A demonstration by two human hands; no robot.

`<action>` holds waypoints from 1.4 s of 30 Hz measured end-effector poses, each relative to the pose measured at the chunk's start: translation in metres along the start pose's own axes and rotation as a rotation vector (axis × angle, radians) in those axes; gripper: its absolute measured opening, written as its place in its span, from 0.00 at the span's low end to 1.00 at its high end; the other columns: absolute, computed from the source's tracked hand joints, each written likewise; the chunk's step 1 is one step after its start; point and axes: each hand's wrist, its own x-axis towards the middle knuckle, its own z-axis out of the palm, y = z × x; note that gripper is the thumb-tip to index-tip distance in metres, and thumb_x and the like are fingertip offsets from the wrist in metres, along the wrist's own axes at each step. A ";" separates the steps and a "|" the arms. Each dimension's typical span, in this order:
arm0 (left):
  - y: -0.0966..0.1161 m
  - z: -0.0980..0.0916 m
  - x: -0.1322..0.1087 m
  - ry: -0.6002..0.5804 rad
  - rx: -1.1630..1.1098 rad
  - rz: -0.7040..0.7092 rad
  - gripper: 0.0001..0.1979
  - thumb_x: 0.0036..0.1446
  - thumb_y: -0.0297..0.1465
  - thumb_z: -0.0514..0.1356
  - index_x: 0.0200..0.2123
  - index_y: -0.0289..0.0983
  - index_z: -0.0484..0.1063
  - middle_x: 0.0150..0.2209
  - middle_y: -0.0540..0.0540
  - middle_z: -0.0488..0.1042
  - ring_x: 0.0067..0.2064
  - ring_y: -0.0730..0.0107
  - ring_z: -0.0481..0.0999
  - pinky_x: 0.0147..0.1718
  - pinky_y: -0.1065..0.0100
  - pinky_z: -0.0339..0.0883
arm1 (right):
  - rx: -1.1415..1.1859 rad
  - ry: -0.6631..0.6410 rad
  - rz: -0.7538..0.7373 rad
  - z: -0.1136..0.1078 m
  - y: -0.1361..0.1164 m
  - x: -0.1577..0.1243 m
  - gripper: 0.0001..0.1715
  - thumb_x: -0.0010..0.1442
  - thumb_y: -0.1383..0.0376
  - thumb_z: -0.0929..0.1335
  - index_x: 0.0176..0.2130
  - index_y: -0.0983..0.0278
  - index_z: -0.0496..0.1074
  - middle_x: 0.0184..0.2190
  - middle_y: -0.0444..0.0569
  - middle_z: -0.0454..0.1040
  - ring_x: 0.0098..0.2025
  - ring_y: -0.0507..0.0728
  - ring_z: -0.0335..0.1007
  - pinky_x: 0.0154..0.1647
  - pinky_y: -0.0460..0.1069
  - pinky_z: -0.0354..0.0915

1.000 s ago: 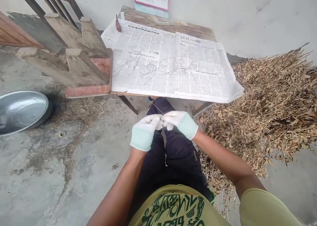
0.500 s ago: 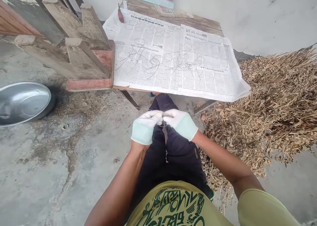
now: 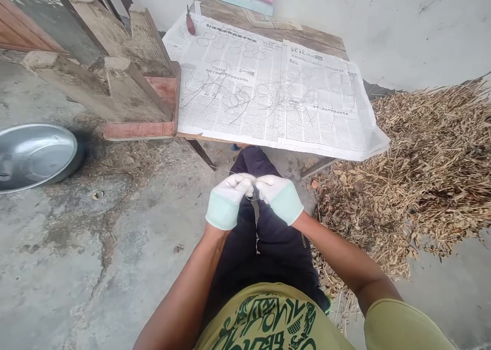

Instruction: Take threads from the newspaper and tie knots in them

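At far left, a metal basin [image 3: 38,158] stands on the concrete floor [image 3: 141,227], partly cut off by the edge of view. Right of it, a metal ring [image 3: 98,194] lies on the floor. Above these, a wooden stool [image 3: 140,130] with a red-edged board lies against the left end of the desk [image 3: 326,43], its legs pointing left.

The left hand [image 3: 230,192], gloved, has thumb and fingers pinched together on a thin wire [image 3: 225,170]. The wire is located at the fingertips of both hands, over the person's knees and just short of the desk's near edge. Its free end runs out leftward and slightly away, past the left hand, which is the nearer to that end; a curved portion shows just below the fingertips. The right hand [image 3: 279,194], also gloved, is pinched closed at the same wire, its fingertips just beside or touching those of the left; exact contact is too small to tell.

Beyond the hands, newspaper [image 3: 337,141] covers most of the desk and overhangs the near right corner. On it lie a red-handled tool [image 3: 191,24], wire loops [image 3: 218,43] and tangled wires [image 3: 238,99]. At right, a heap of dried stalks [image 3: 433,171] reaches near the right forearm. Clearance is judged greater on the left, where floor separates forearm and basin.
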 end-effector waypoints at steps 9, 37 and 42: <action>-0.009 0.003 -0.002 0.034 -0.148 -0.070 0.19 0.55 0.46 0.65 0.39 0.34 0.78 0.26 0.48 0.75 0.28 0.70 0.72 0.34 0.66 0.69 | -0.223 0.025 -0.130 -0.009 -0.007 0.003 0.13 0.64 0.67 0.66 0.34 0.59 0.81 0.33 0.44 0.81 0.37 0.54 0.77 0.42 0.48 0.68; 0.009 -0.018 -0.008 -0.374 0.302 -0.208 0.16 0.50 0.44 0.65 0.29 0.35 0.75 0.19 0.51 0.71 0.22 0.75 0.66 0.24 0.71 0.59 | -1.348 -0.445 -1.199 -0.050 -0.061 0.050 0.18 0.67 0.58 0.70 0.52 0.65 0.76 0.65 0.52 0.66 0.69 0.68 0.55 0.65 0.62 0.55; 0.011 -0.020 -0.009 -0.478 0.440 -0.298 0.16 0.47 0.44 0.65 0.27 0.36 0.75 0.19 0.50 0.72 0.21 0.73 0.67 0.22 0.70 0.60 | -1.500 -0.678 -1.116 -0.050 -0.058 0.056 0.26 0.73 0.51 0.63 0.37 0.67 0.80 0.43 0.55 0.78 0.49 0.63 0.70 0.51 0.57 0.60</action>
